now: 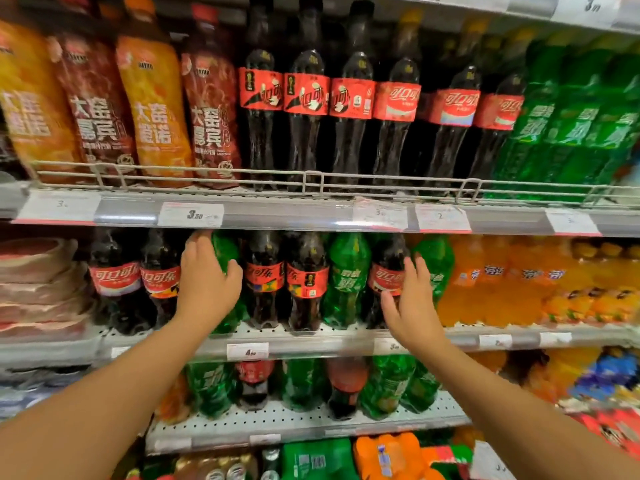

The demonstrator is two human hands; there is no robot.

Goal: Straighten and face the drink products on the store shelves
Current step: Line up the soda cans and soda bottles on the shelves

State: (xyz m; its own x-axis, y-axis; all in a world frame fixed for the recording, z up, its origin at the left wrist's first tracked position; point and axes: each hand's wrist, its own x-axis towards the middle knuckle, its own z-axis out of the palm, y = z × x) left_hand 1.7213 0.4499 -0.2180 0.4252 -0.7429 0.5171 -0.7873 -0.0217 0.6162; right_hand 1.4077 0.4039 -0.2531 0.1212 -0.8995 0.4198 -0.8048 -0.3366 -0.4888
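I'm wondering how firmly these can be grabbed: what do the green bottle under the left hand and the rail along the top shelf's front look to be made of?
Green bottle: probably thin, glossy, see-through plastic; light glints off its moulded curves. The left hand curls round it. Rail: likely pale-coated metal wire, thin bars with a matte finish.

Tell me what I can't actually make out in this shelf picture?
All in the head view:
- Green bottle: the left hand covers its label.
- Cola bottle: the right hand covers part of its label; whether the fingers touch it is unclear.
- Price tags: print too small and blurred.
- Green bottles on the upper shelf: motion-blurred at the right edge.
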